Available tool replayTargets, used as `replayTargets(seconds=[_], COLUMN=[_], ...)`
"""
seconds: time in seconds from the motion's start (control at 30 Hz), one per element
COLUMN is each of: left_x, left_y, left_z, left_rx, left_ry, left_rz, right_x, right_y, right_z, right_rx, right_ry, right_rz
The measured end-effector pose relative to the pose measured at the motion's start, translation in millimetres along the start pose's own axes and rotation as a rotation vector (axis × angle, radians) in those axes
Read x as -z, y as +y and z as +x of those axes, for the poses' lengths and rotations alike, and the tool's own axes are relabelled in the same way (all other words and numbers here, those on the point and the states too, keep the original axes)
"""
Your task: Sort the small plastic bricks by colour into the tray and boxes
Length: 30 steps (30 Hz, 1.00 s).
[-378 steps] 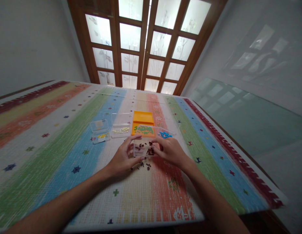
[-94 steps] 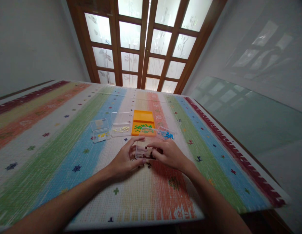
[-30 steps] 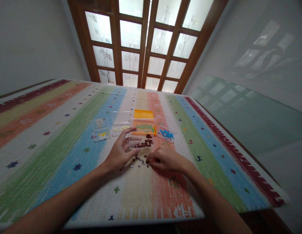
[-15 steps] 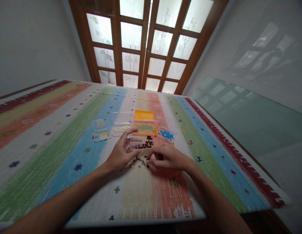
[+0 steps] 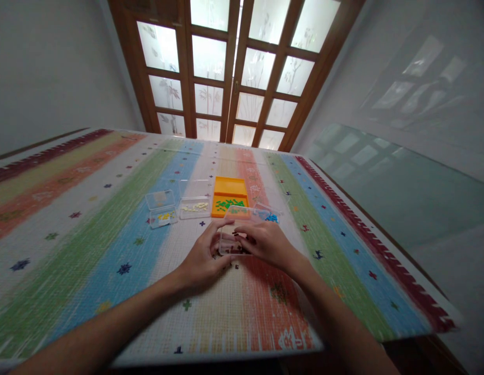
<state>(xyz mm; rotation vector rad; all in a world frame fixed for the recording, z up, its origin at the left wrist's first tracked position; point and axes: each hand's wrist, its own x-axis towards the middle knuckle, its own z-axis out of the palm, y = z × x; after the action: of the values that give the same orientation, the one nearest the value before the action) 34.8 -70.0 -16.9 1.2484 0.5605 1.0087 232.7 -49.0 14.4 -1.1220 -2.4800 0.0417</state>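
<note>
A small clear plastic box (image 5: 242, 253) with an open clear lid (image 5: 239, 211) stands tilted in my left hand (image 5: 205, 255), whose fingers and thumb wrap round its left side. Several dark brown pieces lie inside it. Over the box is my right hand (image 5: 267, 244), fingertips pinched together with a small dark brown piece (image 5: 236, 234) between them. A loose dark piece (image 5: 236, 266) rests on the tablecloth just in front of the box. My hands hide part of the box and whatever lies beneath it.
Beyond the hands stands an open orange box (image 5: 213, 211) of green pieces. To its left are clear boxes with cream pieces (image 5: 200, 207) and yellow pieces (image 5: 166, 216). Blue pieces (image 5: 272, 217) show behind my right hand. A striped tablecloth (image 5: 148, 281) covers the table.
The clear box has moved right and nearer, off the orange box and over the loose dark pieces. My right hand has risen from the tablecloth to the box opening.
</note>
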Motion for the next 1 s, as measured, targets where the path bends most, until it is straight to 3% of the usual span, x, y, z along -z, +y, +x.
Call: replayTargets(seconds=[0.27, 0.67, 1.0], left_x=[3.2, 3.4, 4.1], left_y=[1.7, 0.7, 1.9], left_z=[0.1, 0.1, 0.6], left_rx=[0.044, 0.027, 0.072], left_ry=[0.038, 0.027, 0.045], left_rz=[0.008, 0.004, 0.004], right_x=[7.5, 1.9, -4.8], right_y=[1.1, -0.4, 5.0], right_z=[-2.9, -1.5, -2.1], right_rx=[-0.008, -0.043, 0.031], right_ry=[0.0, -0.005, 0.025], right_rz=[0.085, 0.08, -0.104])
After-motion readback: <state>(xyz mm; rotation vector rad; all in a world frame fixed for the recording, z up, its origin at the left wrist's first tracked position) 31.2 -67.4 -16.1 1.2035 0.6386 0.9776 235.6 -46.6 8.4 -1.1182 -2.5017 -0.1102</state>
